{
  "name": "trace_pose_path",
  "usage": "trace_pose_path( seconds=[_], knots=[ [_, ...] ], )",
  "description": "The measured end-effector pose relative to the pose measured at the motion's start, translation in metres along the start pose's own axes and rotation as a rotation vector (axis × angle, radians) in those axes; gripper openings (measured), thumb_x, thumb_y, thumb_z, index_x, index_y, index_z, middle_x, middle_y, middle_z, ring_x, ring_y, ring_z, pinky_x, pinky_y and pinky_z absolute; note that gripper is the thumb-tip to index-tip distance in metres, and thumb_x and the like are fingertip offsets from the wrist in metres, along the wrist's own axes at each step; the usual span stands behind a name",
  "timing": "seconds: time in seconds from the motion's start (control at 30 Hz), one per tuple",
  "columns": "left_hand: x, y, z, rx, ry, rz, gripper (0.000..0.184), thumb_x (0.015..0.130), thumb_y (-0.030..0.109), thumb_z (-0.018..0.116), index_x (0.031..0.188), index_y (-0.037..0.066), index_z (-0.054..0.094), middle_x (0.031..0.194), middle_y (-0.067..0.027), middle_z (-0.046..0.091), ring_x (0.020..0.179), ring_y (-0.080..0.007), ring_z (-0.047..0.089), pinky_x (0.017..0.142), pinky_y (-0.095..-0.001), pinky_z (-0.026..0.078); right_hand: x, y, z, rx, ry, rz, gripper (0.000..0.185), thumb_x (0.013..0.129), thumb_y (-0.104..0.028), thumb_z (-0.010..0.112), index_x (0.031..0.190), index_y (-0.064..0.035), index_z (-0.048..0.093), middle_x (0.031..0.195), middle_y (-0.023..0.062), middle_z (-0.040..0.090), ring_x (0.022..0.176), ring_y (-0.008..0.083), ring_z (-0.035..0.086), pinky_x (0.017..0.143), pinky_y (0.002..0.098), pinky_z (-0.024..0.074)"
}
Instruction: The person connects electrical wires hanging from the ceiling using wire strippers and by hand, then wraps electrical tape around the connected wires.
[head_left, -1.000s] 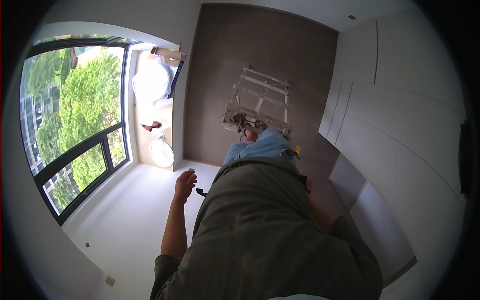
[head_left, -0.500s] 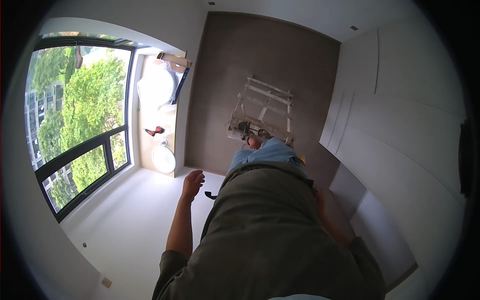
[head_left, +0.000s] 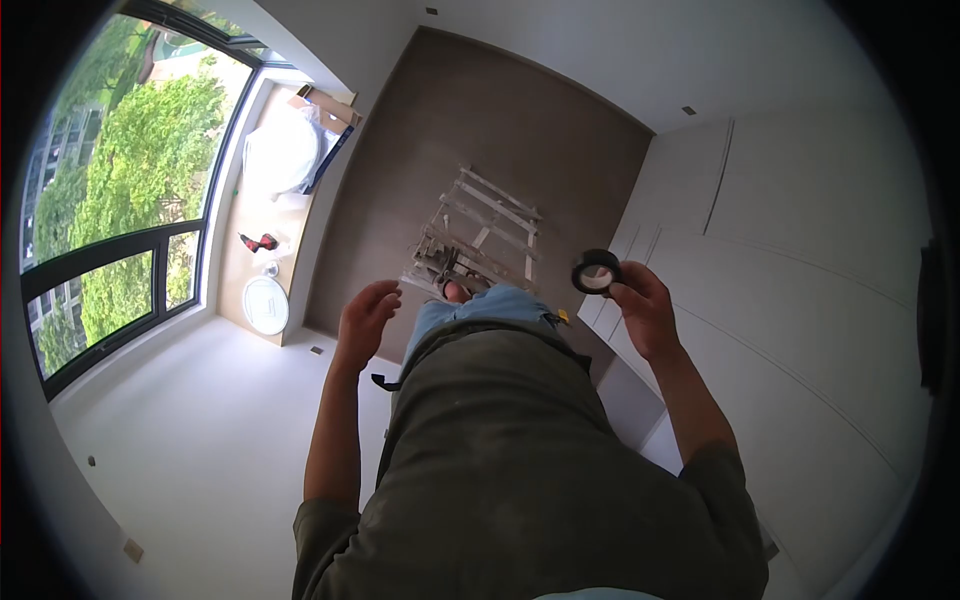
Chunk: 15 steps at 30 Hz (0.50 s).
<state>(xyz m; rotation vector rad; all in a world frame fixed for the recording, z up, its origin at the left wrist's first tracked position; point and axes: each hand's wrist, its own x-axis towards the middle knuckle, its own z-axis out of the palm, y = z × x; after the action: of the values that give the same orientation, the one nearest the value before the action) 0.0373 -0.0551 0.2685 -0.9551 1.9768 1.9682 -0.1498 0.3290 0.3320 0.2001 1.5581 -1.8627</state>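
Observation:
A roll of black electrical tape [head_left: 580, 276] is pinched between the thumb and fingers of my right hand [head_left: 646, 308], held out in front of my body with its pale core showing. My left hand [head_left: 368, 318] is raised on the other side, fingers loosely bent and apart, with nothing visible in it. Both hands are above waist height, and the tape is well away from the left one. Below them lies a stepladder-like wooden frame [head_left: 487, 228], spattered with pale marks, close to my feet.
A window ledge [head_left: 283, 215] at left carries a red and black power drill [head_left: 258, 243], a round white light fixture [head_left: 265, 305] and a larger plastic-wrapped round piece [head_left: 283, 150] beside cardboard. White cabinet panels [head_left: 790, 290] stand at right. Brown floor [head_left: 520, 110] spreads ahead.
My right hand has come up from beside my hip into view with the tape roll. My left hand has risen slightly, and the whole view has tilted and shifted.

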Motion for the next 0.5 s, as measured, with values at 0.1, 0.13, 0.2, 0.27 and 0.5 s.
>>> trace_pose_path(
  seconds=[0.1, 0.13, 0.2, 0.27, 0.5],
  knots=[
    [-0.011, 0.074, 0.026, -0.104, -0.134, 0.276, 0.037, 0.092, 0.011, 0.065, 0.127, 0.0, 0.058, 0.12, -0.0115, 0.061, 0.105, -0.0168, 0.061, 0.09, -0.0316, 0.051, 0.035, -0.017, 0.086, 0.069, -0.242, -0.01, 0.03, 0.089, -0.001, 0.066, 0.118, -0.0035, 0.059, 0.111, 0.007, 0.066, 0.104, 0.0162, 0.062, 0.09, 0.032, 0.0484],
    [-0.02, 0.102, 0.034, -0.194, -0.18, 0.36, 0.042, 0.091, 0.01, 0.067, 0.13, 0.0, 0.056, 0.126, -0.0119, 0.058, 0.109, -0.0177, 0.059, 0.092, -0.0324, 0.051, 0.041, -0.023, 0.109, 0.073, -0.284, -0.017, 0.03, 0.089, -0.001, 0.066, 0.118, -0.0035, 0.059, 0.111, 0.007, 0.066, 0.104, 0.0162, 0.062, 0.09, 0.032, 0.0484],
    [-0.03, 0.127, 0.043, -0.344, -0.168, 0.518, 0.048, 0.088, 0.007, 0.069, 0.133, 0.0, 0.052, 0.13, -0.0114, 0.054, 0.112, -0.019, 0.058, 0.095, -0.0342, 0.05, 0.049, -0.032, 0.152, 0.138, -0.454, -0.055, 0.03, 0.089, -0.003, 0.068, 0.118, -0.0001, 0.059, 0.11, 0.0077, 0.066, 0.104, 0.0156, 0.062, 0.097, 0.0322, 0.0472],
    [-0.041, 0.142, 0.041, -0.33, -0.064, 0.587, 0.051, 0.086, 0.004, 0.07, 0.133, -0.001, 0.052, 0.129, -0.0114, 0.054, 0.113, -0.0183, 0.057, 0.097, -0.0337, 0.048, 0.048, -0.033, 0.182, 0.25, -0.555, -0.002, 0.03, 0.09, -0.004, 0.067, 0.118, 0.0008, 0.058, 0.11, 0.0092, 0.066, 0.102, 0.0156, 0.063, 0.093, 0.0318, 0.0496],
    [-0.067, 0.16, 0.032, -0.095, 0.344, 0.605, 0.035, 0.081, 0.006, 0.075, 0.115, -0.002, 0.066, 0.1, -0.009, 0.067, 0.104, -0.0179, 0.06, 0.091, -0.0311, 0.047, 0.036, -0.052, 0.216, -0.254, -0.492, -0.386, 0.029, 0.088, -0.004, 0.068, 0.116, -0.0022, 0.062, 0.105, 0.0089, 0.067, 0.089, 0.0147, 0.065, 0.078, 0.0287, 0.0529]
  ],
)
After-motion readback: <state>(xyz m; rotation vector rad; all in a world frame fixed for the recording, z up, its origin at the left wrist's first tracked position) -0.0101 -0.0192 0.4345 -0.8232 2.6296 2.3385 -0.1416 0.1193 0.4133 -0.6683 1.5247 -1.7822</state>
